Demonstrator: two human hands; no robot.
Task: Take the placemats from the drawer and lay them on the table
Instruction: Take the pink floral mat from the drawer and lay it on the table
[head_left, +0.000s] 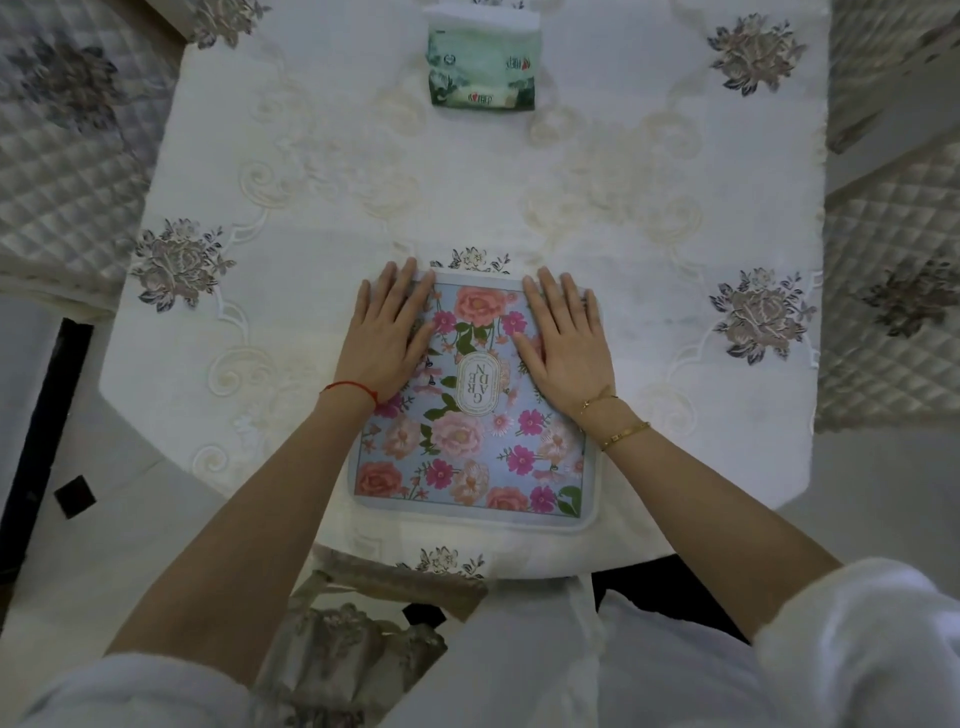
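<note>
Floral and pale blue, the placemat is lying flat on the table, at the near edge, just in front of the person. An oval label at its middle is reading "GARDEN", turned sideways. Both hands are pressing down on the mat's far half with fingers straight and spread flat, gripping nothing. The left hand is resting over the far-left corner, its outer fingers reaching past the mat's border onto the tablecloth; a red string is circling that wrist. The right hand is lying on the right side, its fingertips near the far-right corner; gold bracelets are sitting on that wrist. White embroidered cloth with grey-pink flowers is covering the table. A green tissue pack is standing at the far side, well apart from the mat. Quilted chairs are flanking the table on both sides.
</note>
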